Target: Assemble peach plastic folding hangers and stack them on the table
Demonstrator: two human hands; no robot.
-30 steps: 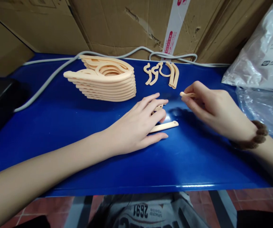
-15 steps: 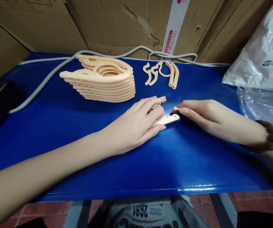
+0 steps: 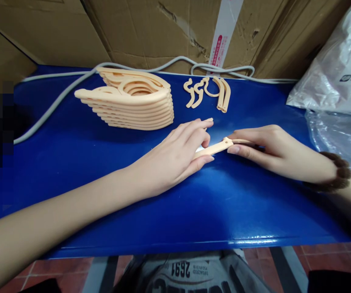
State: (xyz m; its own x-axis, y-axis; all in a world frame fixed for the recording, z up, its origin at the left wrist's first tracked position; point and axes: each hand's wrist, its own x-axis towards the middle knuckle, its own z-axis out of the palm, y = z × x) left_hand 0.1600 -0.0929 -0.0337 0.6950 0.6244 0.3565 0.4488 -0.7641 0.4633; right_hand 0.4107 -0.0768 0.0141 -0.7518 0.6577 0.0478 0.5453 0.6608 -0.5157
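Note:
My left hand lies over the blue table, its thumb and fingers closed around a cream plastic arm piece with a hole at its right end. From the right, my right hand pinches a second cream piece, mostly covered by the fingers. The tips of the two pieces meet between my hands. Behind my left hand is a stack of cream hanger-like parts. Small cream hooks and curved arms lie beyond my hands.
A grey cable runs along the back of the blue table, before cardboard boxes. Clear plastic bags sit at the back right. A dark object is partly visible at the left edge.
My right hand has brought its piece against the end of the piece in my left hand, and more of it shows. My left hand has barely moved.

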